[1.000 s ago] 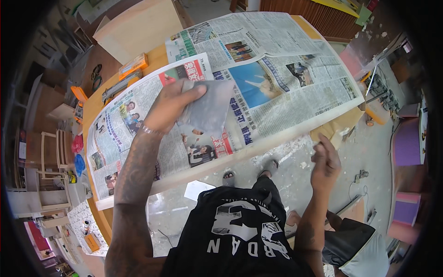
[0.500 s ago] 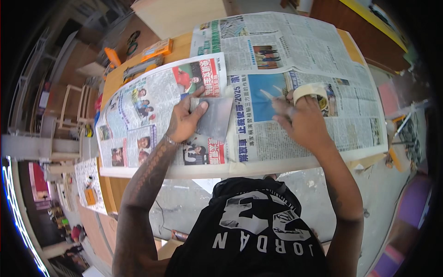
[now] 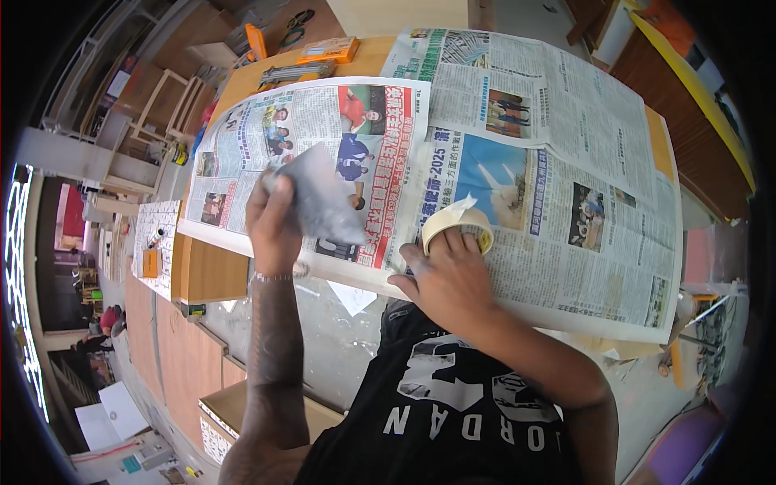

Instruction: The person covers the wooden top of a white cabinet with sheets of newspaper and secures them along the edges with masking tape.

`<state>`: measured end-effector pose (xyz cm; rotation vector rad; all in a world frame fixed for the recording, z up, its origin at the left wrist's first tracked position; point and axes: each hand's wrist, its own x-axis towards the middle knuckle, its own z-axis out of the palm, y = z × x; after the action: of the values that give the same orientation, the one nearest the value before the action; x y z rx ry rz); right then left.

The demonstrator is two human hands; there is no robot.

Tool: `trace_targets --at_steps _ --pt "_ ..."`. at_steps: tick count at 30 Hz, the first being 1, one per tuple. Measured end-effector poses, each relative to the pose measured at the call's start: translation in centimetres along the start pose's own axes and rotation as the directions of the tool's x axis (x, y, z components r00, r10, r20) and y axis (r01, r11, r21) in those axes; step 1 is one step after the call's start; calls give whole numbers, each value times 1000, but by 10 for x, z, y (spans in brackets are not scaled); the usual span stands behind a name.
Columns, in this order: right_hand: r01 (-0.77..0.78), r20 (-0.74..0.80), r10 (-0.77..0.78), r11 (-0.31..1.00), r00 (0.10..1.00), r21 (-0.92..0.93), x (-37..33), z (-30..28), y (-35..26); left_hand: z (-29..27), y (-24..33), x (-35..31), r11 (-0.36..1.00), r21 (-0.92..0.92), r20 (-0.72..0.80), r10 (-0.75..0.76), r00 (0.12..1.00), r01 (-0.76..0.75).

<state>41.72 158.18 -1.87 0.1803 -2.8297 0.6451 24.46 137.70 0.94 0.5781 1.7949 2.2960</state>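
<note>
My left hand (image 3: 273, 220) grips a thin, flat grey plate (image 3: 322, 194), roughly square, by its left edge with the thumb on top. The plate is tilted above the newspaper and smeared by motion, so its material is hard to make out. Near the front edge of the table, my right hand (image 3: 453, 279) has its fingers hooked into a roll of cream masking tape (image 3: 435, 228), with a loose tape end sticking up from its top. Beneath both hands, overlapping newspaper sheets (image 3: 602, 267) cover the wooden table.
At the table's far left lie an orange box (image 3: 330, 50) and a grey metal tool (image 3: 295, 74). A brown cabinet with a yellow edge (image 3: 687, 73) stands at the far right. Below on the left sits an open cardboard box (image 3: 234, 404).
My right hand and the tape roll have come nearer and to the left. My left hand has shifted left and lifted the grey plate, turning it. The view has also shifted.
</note>
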Motion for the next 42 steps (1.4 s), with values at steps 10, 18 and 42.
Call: trace_targets --at_steps 10,18,42 --pt "-132 -12 132 991 991 -12 7 -13 4 14 -19 -129 994 61 151 -101 983 92" --pt "-96 24 95 995 995 6 27 -33 31 65 9 -132 755 638 494 -251 833 -151" --pt "-269 -65 262 909 963 -319 -1 -98 168 67 29 -175 665 745 347 -326 879 -48"
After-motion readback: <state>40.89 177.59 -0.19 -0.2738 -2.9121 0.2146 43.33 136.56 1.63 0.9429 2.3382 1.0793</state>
